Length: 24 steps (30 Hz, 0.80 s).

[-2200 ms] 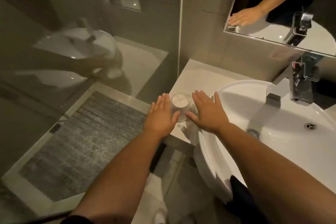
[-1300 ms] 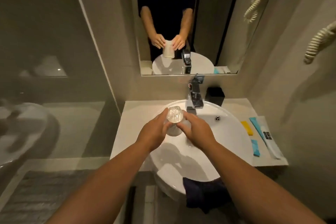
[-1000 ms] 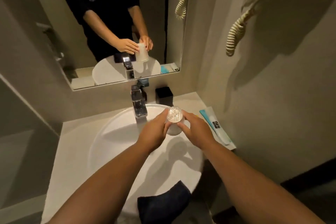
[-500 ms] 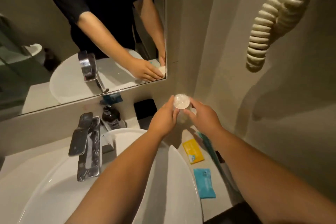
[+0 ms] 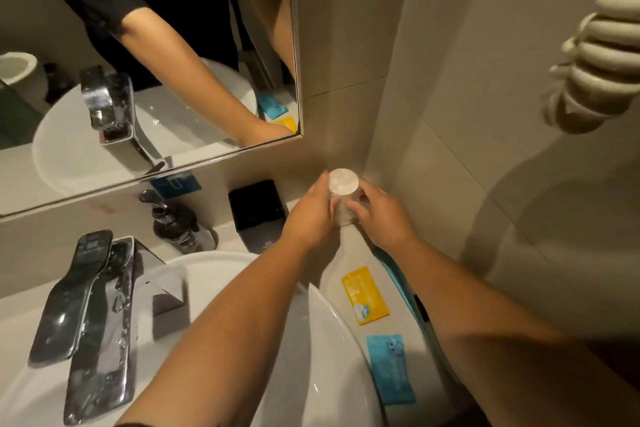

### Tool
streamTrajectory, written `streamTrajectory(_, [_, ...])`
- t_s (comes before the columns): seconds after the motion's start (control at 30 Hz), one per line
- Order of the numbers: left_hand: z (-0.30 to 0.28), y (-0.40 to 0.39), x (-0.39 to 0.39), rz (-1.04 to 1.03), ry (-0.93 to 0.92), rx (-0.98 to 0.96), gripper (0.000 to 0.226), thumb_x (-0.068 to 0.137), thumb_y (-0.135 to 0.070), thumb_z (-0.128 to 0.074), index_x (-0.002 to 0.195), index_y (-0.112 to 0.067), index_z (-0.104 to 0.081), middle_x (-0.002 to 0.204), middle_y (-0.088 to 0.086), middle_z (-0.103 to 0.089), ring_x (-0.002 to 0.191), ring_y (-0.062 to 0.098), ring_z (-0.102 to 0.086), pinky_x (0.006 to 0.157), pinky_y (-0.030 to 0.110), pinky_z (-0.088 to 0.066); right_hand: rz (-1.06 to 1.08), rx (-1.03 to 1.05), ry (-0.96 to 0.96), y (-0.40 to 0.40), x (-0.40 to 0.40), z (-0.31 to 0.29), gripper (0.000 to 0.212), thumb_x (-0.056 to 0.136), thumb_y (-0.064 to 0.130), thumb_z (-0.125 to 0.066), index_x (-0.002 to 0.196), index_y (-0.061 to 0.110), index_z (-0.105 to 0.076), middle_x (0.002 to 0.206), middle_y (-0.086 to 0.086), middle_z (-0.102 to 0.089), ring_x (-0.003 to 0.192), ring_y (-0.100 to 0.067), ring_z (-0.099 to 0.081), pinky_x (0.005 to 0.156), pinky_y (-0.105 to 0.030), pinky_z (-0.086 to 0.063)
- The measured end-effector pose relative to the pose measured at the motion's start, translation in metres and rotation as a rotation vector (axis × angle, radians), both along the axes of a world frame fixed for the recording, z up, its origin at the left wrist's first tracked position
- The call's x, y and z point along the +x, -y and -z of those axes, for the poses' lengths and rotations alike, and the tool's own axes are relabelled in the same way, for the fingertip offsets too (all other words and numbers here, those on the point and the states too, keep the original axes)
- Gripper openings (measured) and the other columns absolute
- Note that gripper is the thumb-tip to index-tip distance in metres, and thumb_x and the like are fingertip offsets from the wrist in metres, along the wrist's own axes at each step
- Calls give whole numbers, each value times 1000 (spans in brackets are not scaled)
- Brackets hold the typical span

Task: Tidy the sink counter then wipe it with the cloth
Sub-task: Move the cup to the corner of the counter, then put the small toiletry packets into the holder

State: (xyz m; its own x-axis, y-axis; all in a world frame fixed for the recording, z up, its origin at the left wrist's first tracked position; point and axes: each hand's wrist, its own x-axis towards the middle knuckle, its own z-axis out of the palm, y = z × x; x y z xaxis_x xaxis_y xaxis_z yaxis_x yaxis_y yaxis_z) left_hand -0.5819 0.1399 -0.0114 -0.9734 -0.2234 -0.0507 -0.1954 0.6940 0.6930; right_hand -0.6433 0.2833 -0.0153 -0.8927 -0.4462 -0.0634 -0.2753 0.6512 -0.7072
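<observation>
cup (image 5: pixel 343 196) sides mostly covered by both hands, its rim contact with the worktop (image 5: pixel 349 246) unclear. white-teal packet (image 5: pixel 398 274) largely under right forearm. coiled cord (image 5: pixel 602 55) cut off at right edge.

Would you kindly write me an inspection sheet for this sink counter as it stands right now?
Surface: pale counter around a white basin; wet or dry cannot be told.
Job's things: upturned clear cup in the back right corner, held on both sides; no cloth seen.
Clutter: yellow sachet, blue sachet, black box, dark pump bottle.
Grippers: left hand and right hand both clasp the cup.
Cables: coiled cream cord hanging on the right wall.
Surroundings: chrome tap with droplets, mirror, tiled walls.
</observation>
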Motion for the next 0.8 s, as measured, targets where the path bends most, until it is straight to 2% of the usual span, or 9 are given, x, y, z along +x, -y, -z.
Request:
streamTrajectory(0.13, [-17, -14, 18, 2, -22, -22, 65, 99, -23, -43, 151, -11, -6, 161, 13, -10, 143, 29, -24, 108, 35, -30, 35, 32, 17, -8, 14, -12, 63, 92, 35, -56, 146, 16, -30, 145, -12, -44, 125, -30, -49, 98, -40, -43])
streamTrajectory(0.17, [-20, -18, 26, 4, -51, -33, 63, 98, -22, -44, 151, -12, -10, 160, 14, -13, 142, 29, -26, 108, 37, -33, 65, 33, -11, -12, 22, -18, 60, 93, 35, -55, 145, 16, -31, 146, -12, -43, 126, -31, -47, 98, -40, -42])
streamTrajectory(0.23, [-23, -27, 49, -1, -76, -75, 52, 95, -21, -46, 144, -18, -29, 147, 15, -40, 126, 32, -47, 97, 43, -47, 163, 70, -119, -27, 45, -30, 43, 93, 34, -52, 132, 16, -48, 133, -11, -53, 115, -32, -55, 87, -38, -46])
streamTrajectory(0.33, [-27, -44, 75, 138, 188, -338, 30, 90, -30, -52, 117, -18, -53, 114, 12, -64, 99, 33, -61, 76, 38, -50, 237, 289, -145, -61, 105, -35, 32, 92, 39, -47, 112, 19, -61, 111, -8, -62, 95, -32, -61, 74, -36, -46])
streamTrajectory(0.4, [-31, -54, 75, 253, 434, -489, 39, 71, -36, -73, 101, -18, -55, 97, 6, -65, 89, 30, -62, 66, 34, -43, 149, 481, -88, -80, 151, -24, 32, 92, 46, -43, 106, 23, -60, 107, -4, -63, 95, -26, -61, 74, -34, -47])
streamTrajectory(0.47, [-31, -63, 65, 305, 609, -546, 47, 56, -38, -81, 90, -19, -55, 78, 0, -58, 79, 25, -59, 64, 33, -40, 65, 606, 2, -90, 186, -9, 33, 92, 51, -41, 107, 25, -54, 110, -1, -61, 99, -20, -58, 78, -33, -48])
streamTrajectory(0.57, [-22, -73, 51, 281, 647, -543, 32, 72, -38, -67, 98, -18, -63, 76, -1, -51, 76, 22, -54, 64, 35, -42, 63, 663, 60, -91, 206, 7, 39, 91, 53, -46, 117, 25, -44, 114, -1, -55, 106, -18, -56, 85, -32, -50])
streamTrajectory(0.67, [-11, -75, 44, 285, 588, -497, 25, 81, -32, -60, 103, -18, -61, 78, -2, -53, 79, 21, -55, 68, 36, -43, 107, 562, 123, -90, 202, 13, 41, 89, 46, -56, 120, 25, -41, 116, -1, -54, 108, -19, -56, 90, -33, -50])
streamTrajectory(0.8, [-9, -66, 38, 261, 534, -426, 26, 92, -32, -43, 104, -15, -59, 109, 10, -59, 97, 29, -56, 78, 40, -43, 279, 136, 337, -106, 191, 13, 29, 85, 28, -69, 103, 30, -47, 109, 3, -61, 99, -13, -61, 86, -30, -53])
